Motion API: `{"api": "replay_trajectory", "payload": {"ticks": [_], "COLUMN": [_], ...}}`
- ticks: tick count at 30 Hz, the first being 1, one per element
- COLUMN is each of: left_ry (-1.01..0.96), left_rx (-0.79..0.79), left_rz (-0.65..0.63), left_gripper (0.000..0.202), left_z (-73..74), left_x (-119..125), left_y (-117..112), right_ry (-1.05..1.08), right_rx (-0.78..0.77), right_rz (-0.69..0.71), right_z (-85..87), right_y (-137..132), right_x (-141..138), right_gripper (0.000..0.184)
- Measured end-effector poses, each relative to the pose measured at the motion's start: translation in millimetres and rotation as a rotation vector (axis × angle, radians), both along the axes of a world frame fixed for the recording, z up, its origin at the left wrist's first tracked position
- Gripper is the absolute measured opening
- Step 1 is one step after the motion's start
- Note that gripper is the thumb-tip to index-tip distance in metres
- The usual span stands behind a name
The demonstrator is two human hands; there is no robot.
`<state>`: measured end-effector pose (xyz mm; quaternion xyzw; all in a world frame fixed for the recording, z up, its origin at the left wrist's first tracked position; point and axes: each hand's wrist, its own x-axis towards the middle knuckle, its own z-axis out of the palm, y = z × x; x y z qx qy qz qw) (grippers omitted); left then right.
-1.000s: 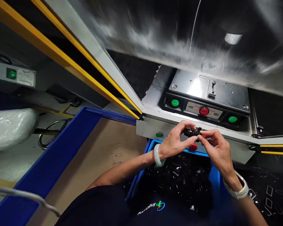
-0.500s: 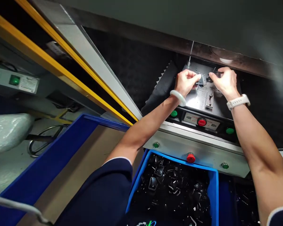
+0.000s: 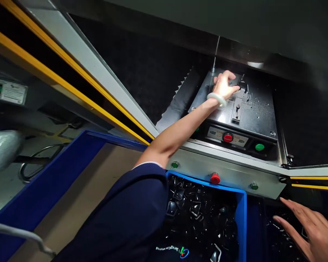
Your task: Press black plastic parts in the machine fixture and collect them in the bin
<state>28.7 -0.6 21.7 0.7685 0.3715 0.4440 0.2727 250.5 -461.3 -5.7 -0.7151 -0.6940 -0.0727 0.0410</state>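
My left hand (image 3: 224, 85), with a pale bangle at its wrist, is over the metal plate of the machine. Its thumb and forefinger are apart, and I see nothing held between them. The thumb tip is close to a small dark part (image 3: 243, 86) on the fixture at the plate's middle; whether it touches is hard to tell. At the lower right, my right hand (image 3: 314, 233) reaches over a dark area of glossy black pieces (image 3: 282, 236). Its thumb and fingers are spread and hold nothing that I can see.
A blue bin (image 3: 243, 222) full of shiny black pieces stands below the machine front. A red button (image 3: 227, 137) and a green button (image 3: 259, 147) are on the machine's panel, with a red knob (image 3: 215, 178) lower down. Yellow-edged posts (image 3: 71, 95) slant along the left.
My right hand has left the fixture and come down to the lower right. My left hand's pinch on a small piece has opened. The view has shifted slightly.
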Motion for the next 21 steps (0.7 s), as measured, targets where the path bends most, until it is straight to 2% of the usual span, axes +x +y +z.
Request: {"api": "replay_trajectory", "payload": {"ticks": [2,4,6,8,9,11,15,18,21], "left_ry": [-0.007,-0.014,0.031,0.094,0.141,0.268,0.557,0.674,0.699], "left_rx": [0.000,0.024,0.005,-0.028,-0.035,-0.009,0.050,-0.003,-0.027], "left_rz": [0.077,0.064,0.062,0.031,0.021,0.019,-0.012,-0.063,-0.098], "left_gripper": [0.018,0.004,0.007,0.011,0.016,0.032,0.052,0.058,0.056], "left_z": [-13.9,-35.1,-59.4,-82.2,-92.5,-110.4,-135.8,-144.9,-148.2], "left_x": [-41.2,-89.2,-136.5,-175.9,-191.6,-215.1,-241.4,-251.2,-253.7], "left_y": [-48.1,-104.1,-157.6,-198.1,-211.4,-224.1,-215.5,-206.5,-203.8], "right_ry": [0.077,0.142,0.197,0.240,0.257,0.283,0.317,0.301,0.255], "right_rx": [-0.053,-0.084,-0.116,-0.168,-0.190,-0.217,-0.222,-0.211,-0.174], "right_rz": [-0.009,-0.024,-0.052,-0.099,-0.120,-0.153,-0.197,-0.219,-0.237], "right_z": [-8.9,-20.4,-35.9,-52.3,-59.1,-68.2,-71.8,-71.7,-74.6], "right_y": [12.2,34.7,55.2,66.9,69.4,70.3,68.2,68.6,70.8], "right_x": [-14.6,-25.7,-28.3,-23.8,-20.5,-14.4,-12.0,-18.1,-24.3], "right_gripper": [0.057,0.059,0.063,0.061,0.058,0.052,0.043,0.031,0.021]}}
